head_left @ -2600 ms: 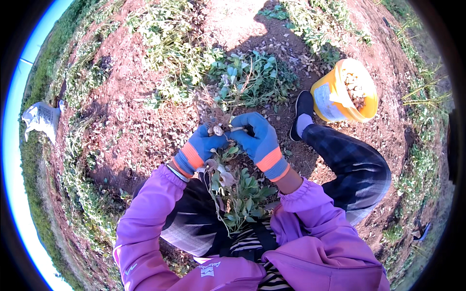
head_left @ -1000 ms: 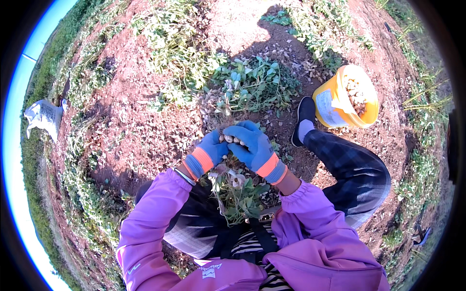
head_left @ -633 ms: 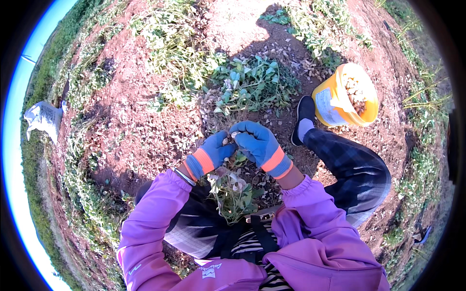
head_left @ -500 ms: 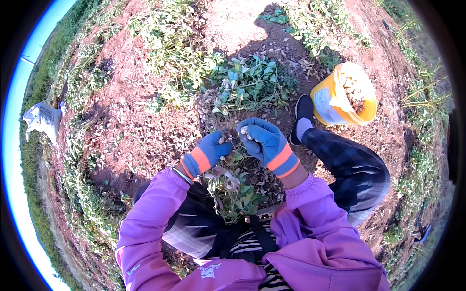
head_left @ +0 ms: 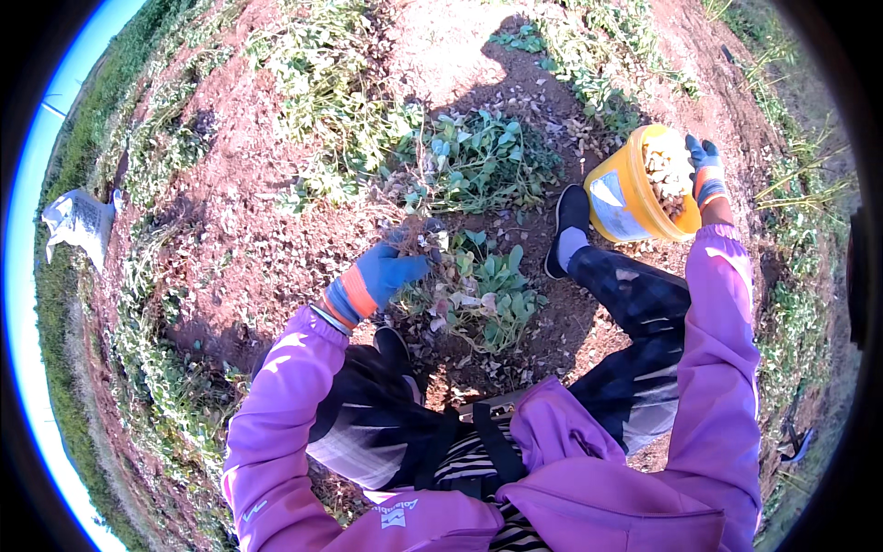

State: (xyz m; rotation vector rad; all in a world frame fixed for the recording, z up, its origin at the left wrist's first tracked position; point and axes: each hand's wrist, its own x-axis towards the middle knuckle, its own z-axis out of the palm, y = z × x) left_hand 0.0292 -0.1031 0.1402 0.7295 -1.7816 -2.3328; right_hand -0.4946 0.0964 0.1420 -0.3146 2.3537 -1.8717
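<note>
My left hand [head_left: 386,273], in a blue work glove with an orange-striped cuff, is closed round the root end of an uprooted peanut plant [head_left: 497,299]. The plant's green leaves hang down to the right, over the soil between my legs. At the far right, my right hand [head_left: 707,172], gloved alike, is at the right rim of a yellow bucket [head_left: 627,198]. Its fingers point away from me and look apart, with nothing visible in them. Tan peanut pods [head_left: 668,170] fill much of the bucket, which leans toward the right.
A heap of pulled plants [head_left: 483,161] lies ahead of me, with more drying vines [head_left: 331,101] beyond it. My shoe [head_left: 572,216] is beside the bucket's left side. A white sack [head_left: 81,225] stands far left on the reddish soil.
My right hand has left the plant's root end and moved right to the bucket. The plant, still in my left hand, has swung outward and to the right.
</note>
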